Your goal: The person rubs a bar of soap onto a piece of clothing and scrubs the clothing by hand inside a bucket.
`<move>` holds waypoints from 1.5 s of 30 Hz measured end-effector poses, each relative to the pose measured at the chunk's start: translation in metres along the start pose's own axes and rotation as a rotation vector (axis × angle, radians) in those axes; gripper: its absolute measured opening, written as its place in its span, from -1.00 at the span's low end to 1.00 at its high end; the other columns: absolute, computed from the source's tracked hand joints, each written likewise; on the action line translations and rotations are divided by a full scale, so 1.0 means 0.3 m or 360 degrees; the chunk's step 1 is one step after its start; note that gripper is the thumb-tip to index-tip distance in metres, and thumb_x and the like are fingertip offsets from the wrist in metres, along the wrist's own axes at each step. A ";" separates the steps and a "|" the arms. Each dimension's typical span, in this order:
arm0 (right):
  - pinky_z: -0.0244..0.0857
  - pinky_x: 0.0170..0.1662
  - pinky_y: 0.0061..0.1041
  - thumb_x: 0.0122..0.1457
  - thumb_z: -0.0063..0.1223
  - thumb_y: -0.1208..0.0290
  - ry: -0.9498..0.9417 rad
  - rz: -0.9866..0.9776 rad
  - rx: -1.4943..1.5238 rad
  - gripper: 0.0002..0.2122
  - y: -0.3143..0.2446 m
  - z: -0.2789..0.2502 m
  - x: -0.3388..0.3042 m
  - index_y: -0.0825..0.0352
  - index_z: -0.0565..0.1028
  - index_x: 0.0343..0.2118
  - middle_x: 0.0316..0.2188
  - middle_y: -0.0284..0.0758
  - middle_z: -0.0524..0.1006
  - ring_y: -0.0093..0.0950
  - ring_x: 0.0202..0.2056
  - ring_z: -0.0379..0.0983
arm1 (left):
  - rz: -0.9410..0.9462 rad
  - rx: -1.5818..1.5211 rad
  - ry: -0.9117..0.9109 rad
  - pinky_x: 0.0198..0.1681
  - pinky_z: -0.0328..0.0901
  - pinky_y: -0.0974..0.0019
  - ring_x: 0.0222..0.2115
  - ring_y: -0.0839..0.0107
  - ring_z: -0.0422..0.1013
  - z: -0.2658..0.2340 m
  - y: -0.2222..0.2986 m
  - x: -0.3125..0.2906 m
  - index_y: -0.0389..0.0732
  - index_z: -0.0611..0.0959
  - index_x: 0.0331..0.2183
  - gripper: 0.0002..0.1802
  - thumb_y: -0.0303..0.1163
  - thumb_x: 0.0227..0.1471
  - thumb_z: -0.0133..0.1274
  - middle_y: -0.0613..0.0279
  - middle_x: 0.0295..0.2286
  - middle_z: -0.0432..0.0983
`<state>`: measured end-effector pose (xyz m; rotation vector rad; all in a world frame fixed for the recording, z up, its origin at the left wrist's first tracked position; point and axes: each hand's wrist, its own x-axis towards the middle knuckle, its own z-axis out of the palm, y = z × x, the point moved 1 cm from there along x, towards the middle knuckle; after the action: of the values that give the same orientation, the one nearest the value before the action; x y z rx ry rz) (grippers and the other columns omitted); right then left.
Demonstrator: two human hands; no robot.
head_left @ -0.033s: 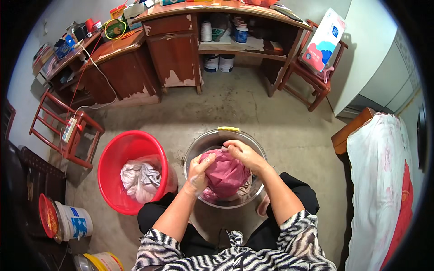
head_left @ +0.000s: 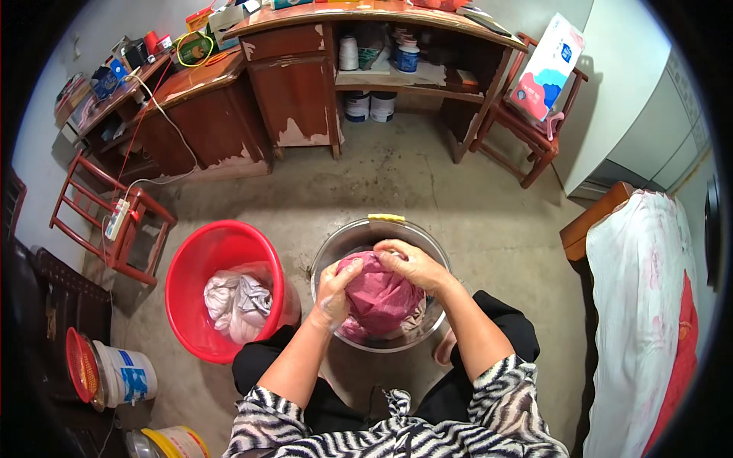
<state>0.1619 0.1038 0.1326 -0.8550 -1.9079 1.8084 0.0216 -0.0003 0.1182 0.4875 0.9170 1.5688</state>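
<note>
A wet-looking dusty-pink cloth (head_left: 382,294) is bunched up over a round metal basin (head_left: 321,252) between my knees. My left hand (head_left: 334,286) grips its left side, thumb on top. At its upper right, my right hand (head_left: 412,263) has curled fingers on the fabric, thumb pressing on the near side. Under the pink bundle, a beige cloth (head_left: 416,317) shows at the basin's right; most of what lies below is hidden. A yellow strip (head_left: 386,217) sits on the far rim.
Left of the basin stands a red bucket (head_left: 175,282) with white and grey laundry (head_left: 238,301) inside. Farther left are a small red chair (head_left: 145,221) with a power strip, and a white pail (head_left: 130,374). A worn wooden desk (head_left: 294,99) is ahead; a cloth-covered bed (head_left: 634,305) is right.
My right hand's fingers have shifted slightly and closed more onto the top of the pink cloth. My left hand stays nearly in place.
</note>
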 end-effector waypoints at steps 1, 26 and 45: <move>0.21 -0.22 -0.63 0.13 -0.03 0.18 -0.0037 0.0080 0.0023 -0.70 0.031 -0.002 0.009 0.37 0.46 -0.31 -0.39 -0.42 0.44 -0.65 -0.34 0.31 | -0.0008 -0.0026 0.0023 -0.22 0.27 0.45 -0.37 0.51 0.42 -0.001 0.002 0.002 -0.30 0.57 -0.32 -0.77 -0.36 -0.01 0.02 0.26 -0.37 0.52; 0.25 -0.52 -0.23 0.07 -0.10 0.39 0.0467 -0.0938 -0.1224 -0.86 0.060 0.271 -0.016 0.35 0.35 -0.51 -0.61 -0.14 0.37 -0.14 -0.57 0.36 | -0.0279 -0.0465 0.0803 -0.57 0.21 0.41 -0.65 0.54 0.26 -0.046 -0.149 0.032 -0.14 0.45 -0.60 -0.63 -0.11 0.11 -0.11 0.38 -0.66 0.30; 0.23 -0.16 -0.48 0.19 -0.19 0.10 0.0246 0.0093 0.0461 -0.63 0.167 0.144 0.061 0.36 0.47 -0.32 -0.39 -0.24 0.48 -0.43 -0.30 0.39 | -0.0113 -0.0203 0.0799 -0.47 0.18 0.49 -0.56 0.60 0.22 -0.026 -0.102 0.051 -0.18 0.44 -0.53 -0.67 -0.13 0.09 -0.06 0.40 -0.58 0.27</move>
<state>0.1290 0.0823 0.0762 -0.9243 -1.4954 1.9303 0.0317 0.0120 0.0870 -0.0386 1.1846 1.7035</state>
